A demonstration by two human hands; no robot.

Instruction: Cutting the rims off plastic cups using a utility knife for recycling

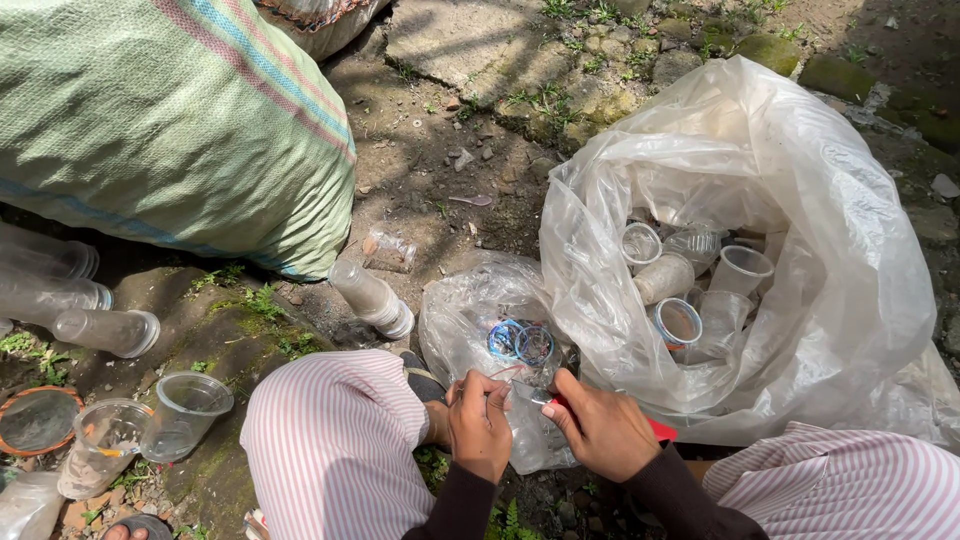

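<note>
My left hand (478, 423) pinches the rim of a clear plastic cup (532, 432) held low between my knees. My right hand (603, 428) grips a red-handled cutter (661, 429) with its tip against the same cup. Just beyond the hands lies a small clear bag (470, 310) holding blue and clear plastic rings (520, 342). A large clear plastic bag (800, 200) stands open to the right, filled with several clear cups (740, 270). My striped trouser legs (330, 440) frame the hands.
A big green woven sack (170, 120) lies at the upper left. Stacks of clear cups (372, 297) and loose cups (185, 405) sit on the dirt and mossy stone at left. Cracked concrete (470, 45) and stones lie beyond.
</note>
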